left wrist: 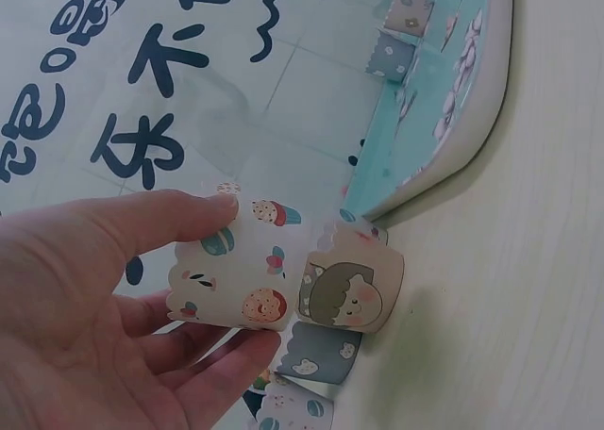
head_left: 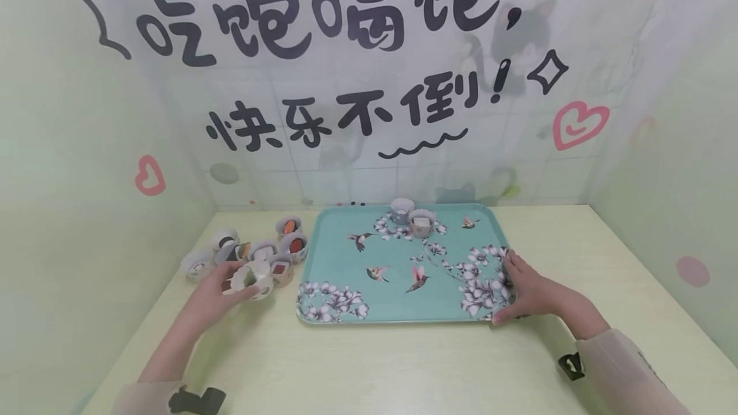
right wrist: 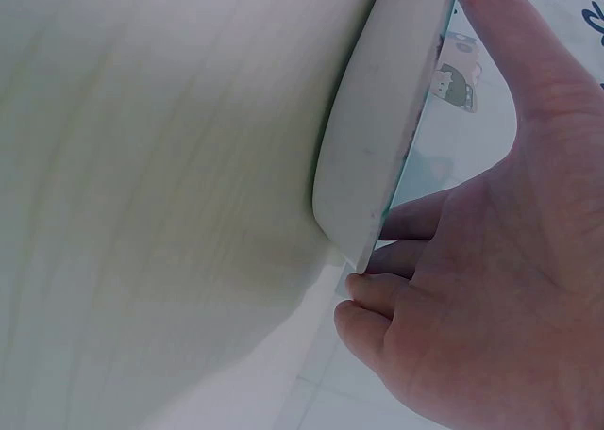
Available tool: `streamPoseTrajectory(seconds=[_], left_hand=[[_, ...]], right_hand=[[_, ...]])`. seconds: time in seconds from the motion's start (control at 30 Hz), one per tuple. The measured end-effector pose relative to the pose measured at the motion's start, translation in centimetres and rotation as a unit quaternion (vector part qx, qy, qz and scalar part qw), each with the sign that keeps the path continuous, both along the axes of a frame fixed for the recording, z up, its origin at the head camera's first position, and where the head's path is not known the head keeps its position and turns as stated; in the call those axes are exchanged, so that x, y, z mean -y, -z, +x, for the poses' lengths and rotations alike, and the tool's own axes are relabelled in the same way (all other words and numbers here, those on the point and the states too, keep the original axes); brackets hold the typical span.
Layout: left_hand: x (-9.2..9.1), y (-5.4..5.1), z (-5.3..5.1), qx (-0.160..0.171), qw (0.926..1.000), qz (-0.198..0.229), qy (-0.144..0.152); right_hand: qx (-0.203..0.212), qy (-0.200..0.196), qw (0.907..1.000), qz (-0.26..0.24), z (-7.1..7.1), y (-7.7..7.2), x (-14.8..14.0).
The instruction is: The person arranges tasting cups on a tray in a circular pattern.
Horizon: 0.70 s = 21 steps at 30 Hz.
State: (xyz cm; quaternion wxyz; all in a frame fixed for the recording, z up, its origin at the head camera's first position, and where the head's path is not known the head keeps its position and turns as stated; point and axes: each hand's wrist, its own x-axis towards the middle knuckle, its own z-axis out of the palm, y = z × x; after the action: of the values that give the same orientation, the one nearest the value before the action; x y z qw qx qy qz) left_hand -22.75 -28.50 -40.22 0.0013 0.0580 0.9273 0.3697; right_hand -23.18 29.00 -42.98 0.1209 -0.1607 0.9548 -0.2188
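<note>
My left hand (head_left: 216, 296) holds a white paper baking cup (head_left: 252, 280) printed with cupcakes, its thumb on one side and fingers on the other. Something green lies inside that cup. Right behind it stand several more patterned paper cups, among them a beige one with a girl's face (left wrist: 349, 293). My right hand (head_left: 536, 290) grips the near right corner of a turquoise tray (head_left: 398, 303), thumb at the front edge and fingers along the right rim. Birds and white flowers decorate the tray. A grey-blue cup (head_left: 401, 212) and a beige cup (head_left: 422, 225) stand near its back edge.
Cups with orange (head_left: 289, 227) and dark red (head_left: 296, 246) contents stand just left of the tray. The pale wooden table (head_left: 369, 370) meets a printed back wall curtain (head_left: 346, 178) and two side walls. Black straps circle both sleeves.
</note>
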Motion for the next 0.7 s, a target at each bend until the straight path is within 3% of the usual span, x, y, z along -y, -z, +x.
streamPoseTrajectory(seconds=[0.47, 0.7], left_hand=[[-3.2, -1.4, -0.3, 0.006, 0.9998, 0.007, 0.019], [-5.2, -1.7, -0.9, -0.022, 0.9983, 0.027, 0.046]], right_hand=[[0.001, -0.001, 1.0, -0.003, 0.0, 0.0, 0.0], [0.004, -0.001, 1.0, -0.006, -0.1, 0.1, 0.0]])
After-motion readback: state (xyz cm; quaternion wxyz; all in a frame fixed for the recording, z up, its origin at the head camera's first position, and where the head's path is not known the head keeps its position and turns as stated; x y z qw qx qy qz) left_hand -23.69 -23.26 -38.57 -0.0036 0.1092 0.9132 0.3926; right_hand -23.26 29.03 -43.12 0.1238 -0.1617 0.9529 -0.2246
